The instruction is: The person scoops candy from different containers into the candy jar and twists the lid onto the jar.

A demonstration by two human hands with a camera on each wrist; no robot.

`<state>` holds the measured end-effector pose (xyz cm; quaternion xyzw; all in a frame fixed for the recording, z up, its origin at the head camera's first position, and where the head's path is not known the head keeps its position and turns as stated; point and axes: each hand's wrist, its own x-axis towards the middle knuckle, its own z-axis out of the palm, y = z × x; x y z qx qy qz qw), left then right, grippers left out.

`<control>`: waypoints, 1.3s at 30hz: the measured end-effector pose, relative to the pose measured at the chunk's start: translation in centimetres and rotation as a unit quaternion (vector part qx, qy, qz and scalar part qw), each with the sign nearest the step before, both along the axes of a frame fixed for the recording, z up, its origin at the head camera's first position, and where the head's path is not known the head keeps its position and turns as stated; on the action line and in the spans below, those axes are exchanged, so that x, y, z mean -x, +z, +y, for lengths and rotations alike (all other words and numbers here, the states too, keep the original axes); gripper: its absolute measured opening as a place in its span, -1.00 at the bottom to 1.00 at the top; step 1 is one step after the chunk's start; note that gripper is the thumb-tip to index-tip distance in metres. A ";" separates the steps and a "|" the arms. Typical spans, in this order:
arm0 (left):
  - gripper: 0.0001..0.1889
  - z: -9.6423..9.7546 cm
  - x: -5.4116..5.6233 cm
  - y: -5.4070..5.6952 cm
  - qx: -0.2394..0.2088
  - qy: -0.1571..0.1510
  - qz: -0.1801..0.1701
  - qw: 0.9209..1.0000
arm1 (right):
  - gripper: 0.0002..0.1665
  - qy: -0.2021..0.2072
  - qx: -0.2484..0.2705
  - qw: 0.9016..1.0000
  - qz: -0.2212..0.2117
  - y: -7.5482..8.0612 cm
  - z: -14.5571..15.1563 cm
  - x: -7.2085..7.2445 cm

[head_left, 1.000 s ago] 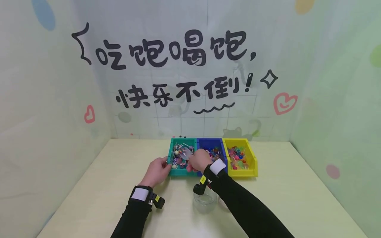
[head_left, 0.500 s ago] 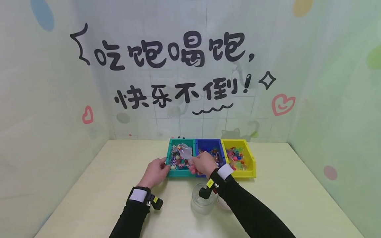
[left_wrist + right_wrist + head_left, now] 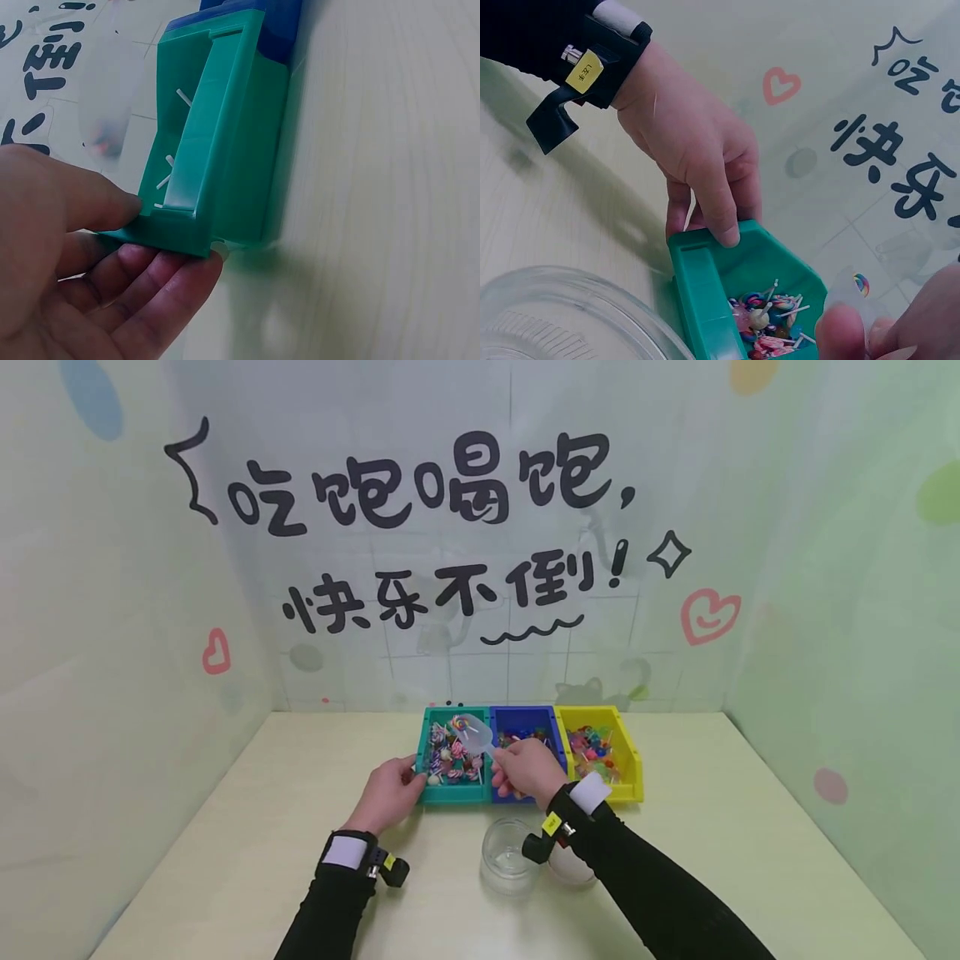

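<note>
My left hand (image 3: pixel 386 795) grips the side wall of the green bin (image 3: pixel 453 794). In the left wrist view its thumb lies over the rim, with the fingers outside below. Inside the bin are many small lollipops (image 3: pixel 455 763), mostly with swirled or striped heads. A translucent plastic scoop (image 3: pixel 474 735) is pinched by its handle in my right hand (image 3: pixel 531 768). The scoop's bowl is over the back right of the green bin and carries a rainbow swirl lollipop (image 3: pixel 460 724). In the right wrist view, part of the scoop (image 3: pixel 847 289) and that lollipop show beside the fingers.
To the green bin's right stand a blue bin (image 3: pixel 522 716) and a yellow bin (image 3: pixel 633 781), both holding small colourful pieces. A clear round jar (image 3: pixel 510 864) sits in front of the bins. Beside it, partly under the right forearm, lies a pale round thing (image 3: pixel 572 868).
My right hand has lifted the scoop up from among the lollipops and drawn slightly right, with a swirl lollipop in its bowl. The left hand keeps its grip on the green bin.
</note>
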<state>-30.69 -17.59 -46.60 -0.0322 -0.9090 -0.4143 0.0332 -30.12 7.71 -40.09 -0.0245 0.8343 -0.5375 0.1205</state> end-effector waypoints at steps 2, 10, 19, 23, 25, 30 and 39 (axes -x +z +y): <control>-0.53 -0.1 0.0 0.0 0.002 -0.004 0.004 1.000 | -0.57 0.006 0.000 1.000 -0.001 0.2 0.4 -0.1; -0.46 -0.3 0.1 0.1 0.008 0.010 0.008 1.000 | -0.58 0.017 0.018 1.000 -0.014 0.7 2.2 -0.3; -0.42 -0.5 -0.9 2.5 -0.018 0.050 0.063 0.997 | -0.59 0.026 0.001 1.000 -0.008 1.8 4.7 -1.1; -0.44 -0.2 -1.4 3.3 -0.045 0.039 0.092 0.994 | -0.60 0.035 -0.009 0.999 -0.003 2.3 5.9 -1.6; -0.45 0.0 -1.7 3.7 -0.049 0.031 0.101 0.993 | -0.60 0.043 -0.013 0.999 0.001 2.5 6.5 -1.9; -0.47 0.6 -2.7 4.2 -0.063 -0.003 0.105 0.993 | -0.59 0.054 -0.018 0.998 0.008 3.0 7.8 -2.6; -0.47 1.7 -4.4 3.7 -0.094 -0.069 0.060 0.991 | -0.60 0.075 -0.019 0.997 0.005 3.0 9.9 -4.3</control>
